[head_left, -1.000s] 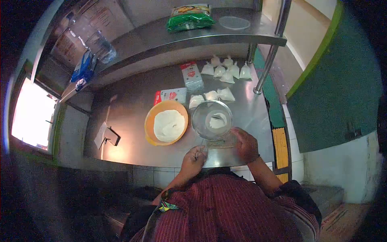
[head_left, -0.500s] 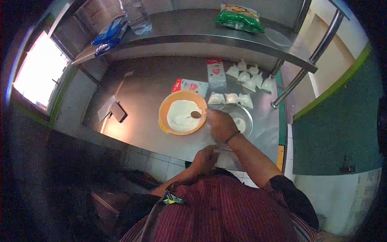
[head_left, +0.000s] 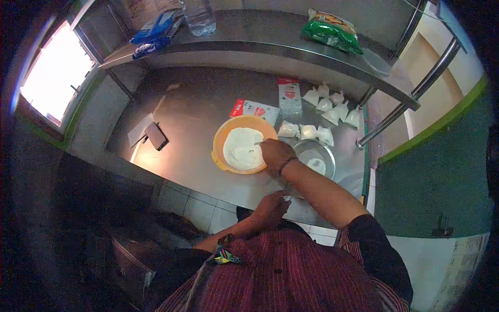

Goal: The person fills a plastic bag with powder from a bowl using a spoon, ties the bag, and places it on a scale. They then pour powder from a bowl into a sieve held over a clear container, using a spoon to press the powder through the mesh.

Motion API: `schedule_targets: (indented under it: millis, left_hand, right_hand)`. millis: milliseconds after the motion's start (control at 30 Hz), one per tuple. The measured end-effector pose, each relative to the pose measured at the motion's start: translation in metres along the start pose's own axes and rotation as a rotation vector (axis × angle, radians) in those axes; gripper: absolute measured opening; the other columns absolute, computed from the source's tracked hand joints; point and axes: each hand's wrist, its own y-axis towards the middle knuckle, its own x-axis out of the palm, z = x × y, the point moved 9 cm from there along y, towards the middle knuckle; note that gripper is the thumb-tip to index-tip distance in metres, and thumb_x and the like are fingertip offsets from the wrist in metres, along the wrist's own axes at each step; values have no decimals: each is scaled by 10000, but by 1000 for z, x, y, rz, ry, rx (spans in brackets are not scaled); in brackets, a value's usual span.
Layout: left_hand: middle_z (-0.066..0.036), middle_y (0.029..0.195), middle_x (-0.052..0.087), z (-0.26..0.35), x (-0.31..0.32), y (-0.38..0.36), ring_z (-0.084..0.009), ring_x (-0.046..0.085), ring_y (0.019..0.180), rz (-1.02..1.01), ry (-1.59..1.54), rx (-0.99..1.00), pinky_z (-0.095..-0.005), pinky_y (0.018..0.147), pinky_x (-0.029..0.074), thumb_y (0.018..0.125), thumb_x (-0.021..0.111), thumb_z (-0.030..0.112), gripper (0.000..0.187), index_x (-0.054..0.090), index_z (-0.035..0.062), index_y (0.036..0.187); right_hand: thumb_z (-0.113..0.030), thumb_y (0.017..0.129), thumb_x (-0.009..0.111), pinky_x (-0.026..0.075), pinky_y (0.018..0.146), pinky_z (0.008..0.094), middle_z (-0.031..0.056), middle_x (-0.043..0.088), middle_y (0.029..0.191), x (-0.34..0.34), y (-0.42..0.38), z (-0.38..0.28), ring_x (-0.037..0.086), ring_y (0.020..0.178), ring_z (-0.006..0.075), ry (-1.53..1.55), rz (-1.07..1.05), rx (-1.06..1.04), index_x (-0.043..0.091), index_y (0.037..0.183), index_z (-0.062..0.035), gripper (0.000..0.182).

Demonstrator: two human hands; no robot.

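Observation:
A yellow-orange bowl (head_left: 220,136) of white powder (head_left: 240,145) stands on the metal table. My right hand (head_left: 276,156) is closed at the bowl's right rim; the spoon in it is mostly hidden, its end down in the powder. Close to the table's front edge, my left hand (head_left: 271,207) is closed on something thin and clear, too small to make out. Right of the bowl is a metal bowl (head_left: 330,162) with some white powder in it, partly behind my right forearm.
Small tied bags of white powder (head_left: 307,131) stand behind the metal bowl. Two red-and-white packs (head_left: 289,96) lie behind the yellow bowl. A phone (head_left: 156,136) is at the left. The shelf (head_left: 249,47) above holds a bottle (head_left: 199,18) and a green bag (head_left: 331,32).
My right hand has moved the spoon from above the powder down into it. The whole view has shifted slightly. My left hand remains near the table's front edge.

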Motion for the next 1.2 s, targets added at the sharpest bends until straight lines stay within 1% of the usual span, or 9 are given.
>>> schedule_targets:
  millis: [233, 433, 700, 833, 933, 1000, 1033, 1100, 1200]
  left_hand:
    - [-157, 763, 658, -2, -1, 0, -295, 638, 676, 8, 22, 49, -441, 664, 513, 975, 581, 194, 385, 555, -3, 1305]
    - [-163, 745, 658, 0, -3, -1, -318, 648, 670, 38, 20, 101, -456, 643, 514, 973, 575, 171, 360, 559, 8, 1294]
    - [-157, 704, 646, -6, -4, -2, -306, 639, 640, 83, 45, 145, -444, 623, 508, 983, 587, 172, 345, 545, -7, 1275]
    - [-146, 689, 642, -3, -8, -2, -285, 630, 626, 58, -1, 84, -429, 618, 507, 987, 592, 188, 371, 537, -22, 1288]
    - [-138, 696, 638, 5, -8, -4, -265, 627, 629, -26, -4, -19, -417, 617, 509, 993, 585, 192, 392, 525, -32, 1310]
    - [-133, 711, 645, -1, -7, -2, -257, 631, 636, -8, -2, -11, -408, 626, 515, 993, 590, 205, 412, 522, -30, 1325]
    - [-133, 711, 645, -7, -4, 1, -257, 631, 636, -12, 0, -5, -408, 626, 515, 993, 590, 205, 412, 522, -30, 1325]
    - [-129, 724, 654, -12, -5, 2, -247, 635, 643, 68, 76, 97, -401, 634, 521, 989, 602, 213, 414, 529, -28, 1317]
    - [-127, 731, 655, -1, -11, -2, -242, 639, 653, 38, 0, 58, -398, 640, 525, 983, 615, 210, 417, 531, -29, 1315]
  right_hand:
    - [-152, 824, 582, 562, 832, 443, 209, 704, 906, 33, 13, 12, 703, 917, 372, 171, -41, 128, 719, 897, -37, 193]
    - [-206, 817, 626, 553, 782, 443, 189, 716, 886, 55, 12, -6, 695, 852, 371, -67, 19, -298, 736, 875, -38, 209]
    - [-111, 905, 504, 584, 770, 335, 183, 749, 954, 48, 5, 48, 750, 916, 239, 844, 168, 306, 687, 1105, 85, 334]
    - [-85, 939, 460, 587, 728, 318, 214, 733, 990, 29, -5, 41, 747, 947, 240, 917, 140, 223, 632, 1168, 134, 361]
    - [-19, 829, 670, 575, 908, 365, 177, 731, 1098, 53, -9, 66, 726, 1016, 225, 1167, 125, 357, 699, 1144, 18, 319]
    - [-15, 830, 676, 600, 847, 347, 184, 741, 1048, 32, -11, 57, 738, 975, 234, 621, 410, -76, 686, 1160, 37, 334]
    - [-15, 830, 676, 600, 847, 347, 184, 741, 1048, 16, -15, 49, 738, 975, 234, 617, 416, -73, 686, 1160, 37, 334]
    - [-43, 862, 666, 611, 796, 341, 198, 726, 1095, 14, -33, 53, 741, 926, 244, 1311, 224, 485, 681, 1167, 46, 318]
    - [-84, 923, 621, 608, 752, 326, 189, 727, 1080, 31, -27, 77, 740, 897, 239, 1114, 384, 249, 676, 1155, 66, 282]
